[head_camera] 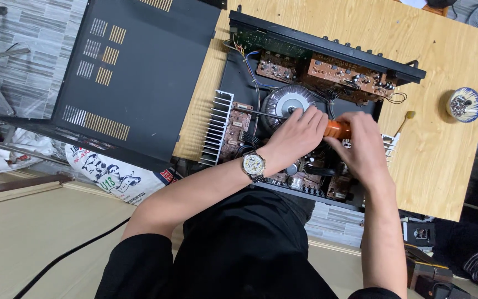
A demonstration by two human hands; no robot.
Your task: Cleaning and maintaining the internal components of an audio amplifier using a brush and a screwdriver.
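Note:
An opened black amplifier chassis lies on a wooden table, showing brown circuit boards, a round toroidal transformer and a finned heat sink. My left hand, with a wristwatch on the wrist, grips the front of an orange-handled screwdriver. The screwdriver's thin shaft runs left over the transformer toward the board by the heat sink. My right hand holds the rear of the same handle, which is mostly hidden by both hands.
The amplifier's black vented cover rests off the table's left edge. A small patterned bowl of small parts and a small yellow-tipped stick sit on the table's right. A printed sack and a black cable lie on the floor.

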